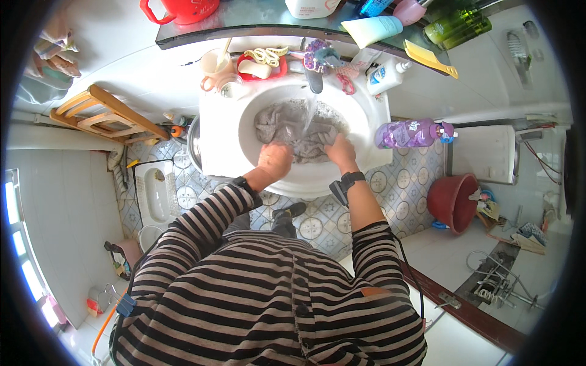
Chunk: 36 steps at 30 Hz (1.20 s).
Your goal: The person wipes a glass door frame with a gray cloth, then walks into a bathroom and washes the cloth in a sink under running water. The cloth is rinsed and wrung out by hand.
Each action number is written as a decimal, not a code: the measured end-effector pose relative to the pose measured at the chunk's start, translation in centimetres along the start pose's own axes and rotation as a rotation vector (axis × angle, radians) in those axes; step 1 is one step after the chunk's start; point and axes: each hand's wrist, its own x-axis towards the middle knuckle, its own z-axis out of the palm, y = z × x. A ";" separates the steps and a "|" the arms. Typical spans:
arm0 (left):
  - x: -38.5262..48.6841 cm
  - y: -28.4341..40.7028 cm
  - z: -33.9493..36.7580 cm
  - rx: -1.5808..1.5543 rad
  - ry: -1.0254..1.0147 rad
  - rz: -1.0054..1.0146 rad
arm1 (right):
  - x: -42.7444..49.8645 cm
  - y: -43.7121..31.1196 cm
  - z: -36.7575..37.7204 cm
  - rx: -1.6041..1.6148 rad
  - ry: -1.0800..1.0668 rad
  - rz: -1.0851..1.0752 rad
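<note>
A wet grey cloth [293,130] lies in the white washbasin [249,151], with suds along its far side. Water runs onto it from the faucet [314,82], which has a knitted purple and teal cover. My left hand [275,160] is curled at the cloth's near left edge; its fingertips are hidden, so its hold is not certain. My right hand [341,150] grips the cloth's right end. The hands are apart, both over the near half of the basin.
Behind the basin stand a cup [215,64], a red soap dish [279,71] and a white pump bottle [387,78]. A purple bottle [405,133] is at the right rim. Above hangs a glass shelf [256,32] with toiletries. A red bucket [448,203] stands at right.
</note>
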 end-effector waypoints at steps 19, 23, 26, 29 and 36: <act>-0.8 2.7 -6.5 -0.267 0.497 0.204 | -7.1 -8.1 -14.8 1.415 -0.022 -0.144; -0.7 3.1 -11.0 -0.445 0.569 0.317 | -7.3 -7.9 -17.7 1.570 -0.017 -0.170; -0.4 3.5 -13.6 -0.516 0.648 0.338 | -7.0 -7.7 -18.5 1.653 0.018 -0.254; 0.4 3.5 -14.2 -0.512 0.726 0.357 | -5.5 -7.0 -17.4 1.565 0.022 -0.252; 1.0 2.3 -9.3 -0.582 0.561 0.108 | -1.5 -3.8 -7.7 1.136 0.245 -0.037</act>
